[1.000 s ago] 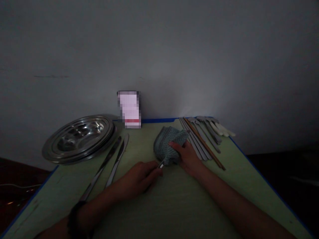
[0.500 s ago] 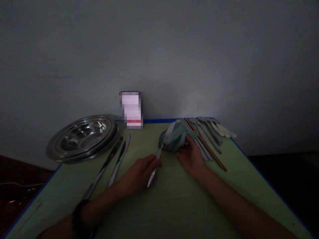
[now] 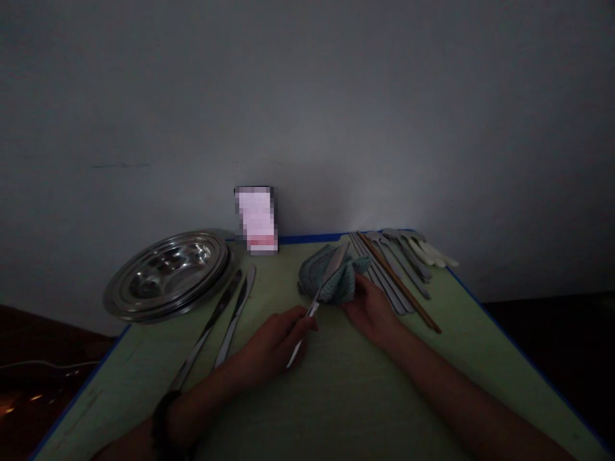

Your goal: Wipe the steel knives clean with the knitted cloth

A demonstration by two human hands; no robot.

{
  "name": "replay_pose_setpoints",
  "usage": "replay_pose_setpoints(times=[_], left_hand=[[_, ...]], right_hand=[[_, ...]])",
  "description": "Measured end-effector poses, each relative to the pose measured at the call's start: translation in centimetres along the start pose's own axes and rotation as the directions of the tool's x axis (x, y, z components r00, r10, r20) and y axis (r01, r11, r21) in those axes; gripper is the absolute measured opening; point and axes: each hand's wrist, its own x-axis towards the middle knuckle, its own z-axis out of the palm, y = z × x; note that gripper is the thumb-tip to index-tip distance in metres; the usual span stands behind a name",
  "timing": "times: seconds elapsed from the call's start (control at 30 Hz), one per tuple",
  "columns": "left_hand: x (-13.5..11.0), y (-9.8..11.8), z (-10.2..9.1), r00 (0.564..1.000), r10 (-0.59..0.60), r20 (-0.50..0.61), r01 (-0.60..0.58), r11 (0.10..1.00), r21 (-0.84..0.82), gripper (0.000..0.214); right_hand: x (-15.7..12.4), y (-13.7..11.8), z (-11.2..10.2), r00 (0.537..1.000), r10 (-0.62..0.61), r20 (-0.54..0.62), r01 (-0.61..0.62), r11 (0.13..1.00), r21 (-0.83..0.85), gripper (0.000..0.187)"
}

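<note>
Grey-green cloth [image 3: 312, 272] bunches in a person's right hand [image 3: 372, 310], its fingers tucked at the fabric's right edge, the forearm reaching in from the lower right, as seen from the head camera. The left hand [image 3: 278, 336], a dark band [image 3: 166, 419] on its wrist, clasps a table knife [image 3: 335, 264] by the handle, blade tilted up across the cloth above the green table [image 3: 336, 397]. The hands sit near each other but apart. At left, shiny metal dishes [image 3: 166, 278] stand nested in a stack, beside two more knives [image 3: 234, 307].
</note>
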Motion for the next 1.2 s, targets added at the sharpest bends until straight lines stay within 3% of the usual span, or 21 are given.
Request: replay_pose_setpoints(times=[0.2,0.43,0.57,0.7,0.8,0.97,1.13,1.2], left_hand=[[-0.1,0.4,-0.1,0.999,0.018,0.032,-0.017,1.000,-0.015,0.030],[0.0,-0.1,0.0,0.998,0.042,0.047,-0.042,0.999,0.003,0.033],[-0.1,-0.3,0.1,0.997,0.067,0.046,-0.073,0.987,0.142,0.035],[-0.4,0.2,0.3,0.986,0.121,0.116,-0.155,0.925,0.348,0.033],[-0.6,0.6,0.5,0.984,0.110,0.142,-0.158,0.906,0.393,0.034],[-0.5,0.7,0.6,0.989,0.111,0.099,-0.136,0.946,0.295,0.031],[-0.5,0.7,0.6,0.983,0.126,0.132,-0.149,0.972,0.182,0.026],[-0.6,0.7,0.7,0.987,0.109,0.121,-0.129,0.977,0.172,0.027]], right_hand=[[-1.0,-0.2,-0.1,0.994,0.065,0.091,-0.058,0.995,-0.077,0.006],[-0.9,0.1,-0.5,0.990,0.007,0.138,0.009,0.994,-0.111,0.008],[-0.8,0.2,-0.5,0.991,-0.040,0.129,0.058,0.988,-0.145,0.017],[-1.0,0.0,0.0,0.992,0.008,0.126,0.019,0.977,-0.210,0.018],[-1.2,0.0,0.0,0.993,0.003,0.116,0.025,0.969,-0.246,0.019],[-1.2,0.0,-0.3,0.994,-0.068,0.080,0.087,0.958,-0.273,0.011],[-0.8,0.2,-0.3,0.995,-0.048,0.089,0.069,0.966,-0.250,0.018],[-0.9,0.1,-0.2,0.994,-0.052,0.095,0.077,0.959,-0.271,0.012]])
